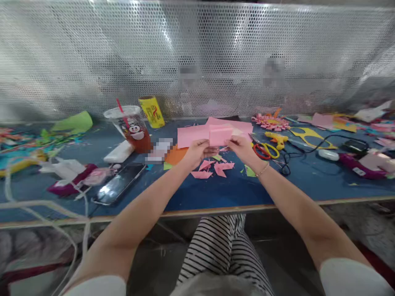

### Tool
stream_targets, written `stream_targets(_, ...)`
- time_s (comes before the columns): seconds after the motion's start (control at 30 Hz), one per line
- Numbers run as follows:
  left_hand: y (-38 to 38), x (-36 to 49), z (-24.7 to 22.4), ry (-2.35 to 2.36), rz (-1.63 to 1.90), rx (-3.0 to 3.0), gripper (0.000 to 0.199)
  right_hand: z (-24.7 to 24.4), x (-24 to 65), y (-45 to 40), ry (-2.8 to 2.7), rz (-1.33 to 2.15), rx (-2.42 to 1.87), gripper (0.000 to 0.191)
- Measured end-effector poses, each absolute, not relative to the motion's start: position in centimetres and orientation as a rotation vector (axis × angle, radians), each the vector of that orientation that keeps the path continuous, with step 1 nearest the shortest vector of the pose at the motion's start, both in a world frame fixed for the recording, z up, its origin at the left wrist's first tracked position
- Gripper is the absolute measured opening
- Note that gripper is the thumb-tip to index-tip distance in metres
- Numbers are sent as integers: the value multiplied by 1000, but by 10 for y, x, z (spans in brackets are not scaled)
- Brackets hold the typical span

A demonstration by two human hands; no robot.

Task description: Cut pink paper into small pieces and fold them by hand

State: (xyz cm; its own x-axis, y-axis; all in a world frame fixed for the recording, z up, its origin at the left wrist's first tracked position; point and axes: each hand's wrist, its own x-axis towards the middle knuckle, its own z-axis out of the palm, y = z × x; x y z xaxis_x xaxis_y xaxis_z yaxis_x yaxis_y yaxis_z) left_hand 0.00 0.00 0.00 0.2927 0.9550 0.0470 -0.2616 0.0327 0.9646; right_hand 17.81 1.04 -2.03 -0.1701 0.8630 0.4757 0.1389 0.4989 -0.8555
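Gripping a folded piece of pink paper (220,136) above the blue-topped bench (216,193), pinched at its lower left by the left hand (198,152) and at its lower right by the right hand (240,147). Covering part of it with the fingertips; impossible to count the layers from here. Partly hidden behind it, on the bench, overlapping flat pink paper sheets (191,135). Just below the hands, small cut and folded pink paper pieces (224,167), too small to make out in detail. Near the right hand, a pair of scissors with red and yellow handles (274,153), with blades hard to trace. Peeking out beside the left forearm, an orange paper sheet (174,155), partly covered. Farther left, a clear plastic cup of reddish-brown drink (138,135) with a red straw, and below it a dark glossy smartphone (119,185). Between cup and orange sheet, a pixelated patch, unreadable. Across the back, a silvery perforated metal screen (222,49), blurred, with two more pixelated patches. At both side edges, scraps smeared and cut off.
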Motion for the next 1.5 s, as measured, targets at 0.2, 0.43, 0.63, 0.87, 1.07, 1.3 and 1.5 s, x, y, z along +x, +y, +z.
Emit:
stream_targets(0.2,0,0,-2,722,1138,1164,27,-19,174,9,-1531,841,-912,25)
stream_targets(0.43,-1,3,-7,805,1201,1325,30,-21,173,10,-1475,919,-881,22)
stream_targets(0.63,1,3,-8,817,1277,1409,32,-19,168,4,-1361,1051,-804,22)
stream_targets(0.87,-5,4,-7,741,1544,1566,29,-12,162,-5,-1261,1251,-611,23)
stream_targets(1.07,-20,8,-1,712,1648,1635,29,-16,158,-6,-1165,1299,-625,18)
stream_targets(1.3,-27,10,0,735,1682,1667,26,-15,157,-9,-1140,1317,-630,17)
stream_targets(1.5,-28,12,0,815,1681,1598,24,-18,156,-8,-1147,1287,-629,18)
